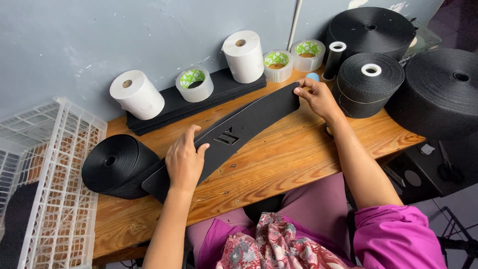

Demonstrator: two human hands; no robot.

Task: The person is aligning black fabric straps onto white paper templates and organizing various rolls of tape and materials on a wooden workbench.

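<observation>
Item: long curved black panel (234,132), flat and stiff-looking, with a small cut-out emblem near its middle. It lies diagonally on the wooden table (279,164), running from about 8 o'clock to 2 o'clock across the view.

Left hand (184,159): laid palm-down on the lower half of the panel, fingers spread and flat, pressing rather than gripping.

Right hand (316,97): at 1 o'clock, pinching the upper end of the panel between thumb and fingertips.

Around the panel:
- Black webbing roll (117,164), lying on its side at 9 o'clock, touching or just beside the panel's lower end; which of the two, I cannot tell.
- White wire crate (55,184), at the far left edge, tilted, beside that roll.
- Flat stack of black strips (199,102) along the wall at 11 to 12 o'clock, bearing two white paper rolls (137,94) (244,56) and a clear tape roll with a green-patterned core (194,83).
- Two further clear tape rolls (278,65) (308,54) at 12 to 1 o'clock, standing on the table against the wall.
- Medium black roll with white core (368,82), just beyond the right hand at 2 o'clock.
- Two large black rolls (371,30) (443,89) at 1 to 3 o'clock, well apart from the left hand.
- Scissors (446,162) on a dark surface at 3 o'clock, below table level.
</observation>
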